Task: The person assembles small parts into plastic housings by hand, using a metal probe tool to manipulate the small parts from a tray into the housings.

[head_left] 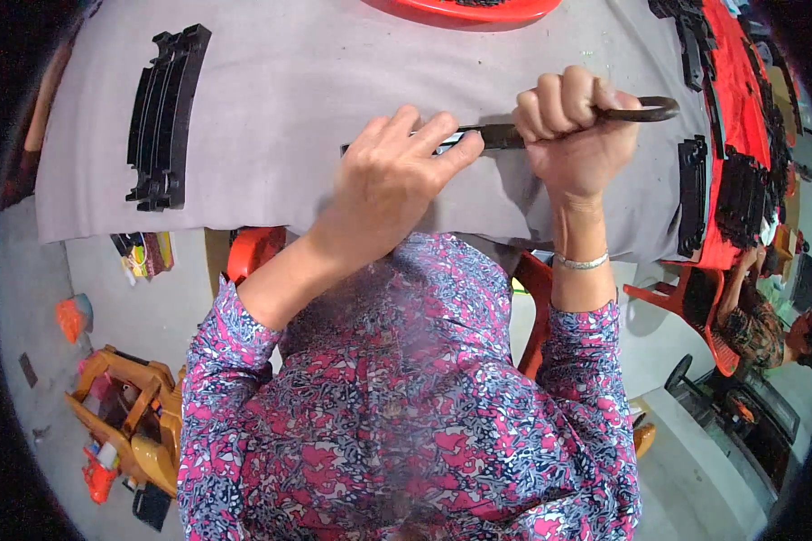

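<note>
My right hand (576,126) is closed in a fist around a dark tool with a looped handle (654,110). The loop sticks out on the right of the fist; the rest of the tool is hidden, so I cannot tell its exact kind. My left hand (392,176) is bent over a black plastic part (501,136) on the grey cloth, its fingers gripping it from above. Most of that part is covered by the hand, and its right end reaches my right fist. Another black slatted plastic part (167,117) lies apart on the left.
A grey cloth covers the table (280,90). At the far edge stands a red basin (465,13) holding black pieces. More black slatted parts (692,194) lie at the right, some on red cloth. Beyond them sits another person (758,316). A wooden chair (126,406) stands lower left.
</note>
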Demonstrator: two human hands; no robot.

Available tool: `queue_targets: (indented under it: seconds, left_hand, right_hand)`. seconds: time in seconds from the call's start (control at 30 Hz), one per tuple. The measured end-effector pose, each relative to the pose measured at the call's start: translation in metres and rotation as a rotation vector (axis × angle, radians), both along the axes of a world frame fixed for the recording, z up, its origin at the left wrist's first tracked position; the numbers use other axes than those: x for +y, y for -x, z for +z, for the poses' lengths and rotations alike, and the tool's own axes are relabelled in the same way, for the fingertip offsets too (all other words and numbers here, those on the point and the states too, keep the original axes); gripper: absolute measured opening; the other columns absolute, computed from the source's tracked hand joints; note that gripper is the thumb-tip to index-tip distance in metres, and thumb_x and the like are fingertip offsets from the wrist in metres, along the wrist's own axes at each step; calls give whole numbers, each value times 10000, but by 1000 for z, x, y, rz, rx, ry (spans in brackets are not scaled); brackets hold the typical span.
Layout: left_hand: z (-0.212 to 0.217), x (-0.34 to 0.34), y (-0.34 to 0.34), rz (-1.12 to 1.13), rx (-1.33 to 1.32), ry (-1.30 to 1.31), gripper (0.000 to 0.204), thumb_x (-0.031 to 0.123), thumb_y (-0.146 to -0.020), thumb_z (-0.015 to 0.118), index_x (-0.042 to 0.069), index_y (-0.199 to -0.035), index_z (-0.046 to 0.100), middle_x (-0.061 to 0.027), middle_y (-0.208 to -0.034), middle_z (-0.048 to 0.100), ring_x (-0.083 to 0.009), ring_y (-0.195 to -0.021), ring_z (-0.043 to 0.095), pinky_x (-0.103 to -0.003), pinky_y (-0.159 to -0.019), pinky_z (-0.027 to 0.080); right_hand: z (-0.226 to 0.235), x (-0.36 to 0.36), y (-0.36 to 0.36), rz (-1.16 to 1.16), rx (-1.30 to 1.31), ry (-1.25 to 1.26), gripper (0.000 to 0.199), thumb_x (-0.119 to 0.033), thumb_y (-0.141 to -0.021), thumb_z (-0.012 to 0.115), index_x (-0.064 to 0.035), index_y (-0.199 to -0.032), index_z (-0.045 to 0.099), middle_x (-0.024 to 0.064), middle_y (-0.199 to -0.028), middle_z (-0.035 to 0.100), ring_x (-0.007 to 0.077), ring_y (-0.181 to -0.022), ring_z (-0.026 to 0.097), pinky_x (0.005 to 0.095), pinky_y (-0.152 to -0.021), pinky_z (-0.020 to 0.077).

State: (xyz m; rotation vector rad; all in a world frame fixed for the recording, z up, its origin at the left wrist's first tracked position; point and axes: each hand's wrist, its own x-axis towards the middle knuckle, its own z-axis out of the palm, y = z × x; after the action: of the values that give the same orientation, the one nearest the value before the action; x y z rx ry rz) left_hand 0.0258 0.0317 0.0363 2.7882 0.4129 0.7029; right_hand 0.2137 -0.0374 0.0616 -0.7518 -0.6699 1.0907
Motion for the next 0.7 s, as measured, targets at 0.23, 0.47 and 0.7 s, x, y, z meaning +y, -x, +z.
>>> queue_targets:
  seconds: [0.23, 0.47, 0.7]
  left_hand:
    - [-9, 1, -1, 41, -20, -24, 301, 151, -757, 580, 185, -1038, 684, 11, -954, 591, -177, -809, 557, -306, -703, 481]
    - [-9, 2, -3, 53, -25, -47, 280, 148, -751, 588, 195, -1011, 680, 25, -938, 582, -163, -799, 554, -299, -708, 490]
    - [-11, 1, -3, 48, -11, -76, 311, 162, -754, 592, 213, -1053, 661, 29, -965, 573, -159, -809, 555, -297, -722, 495]
  right_hand:
    - [-8, -6, -5, -52, 241, -88, 511, -500, -936, 403, -160, -594, 237, -44, -524, 198, 104, -495, 145, 293, -454, 140]
    - [-13, -6, -2, -165, 303, -84, 469, -444, -914, 410, -156, -593, 227, -40, -524, 185, 110, -498, 136, 297, -461, 126]
    - [-7, -9, -3, -209, 307, -93, 457, -431, -896, 420, -159, -585, 225, -39, -518, 191, 110, -497, 131, 296, -460, 123]
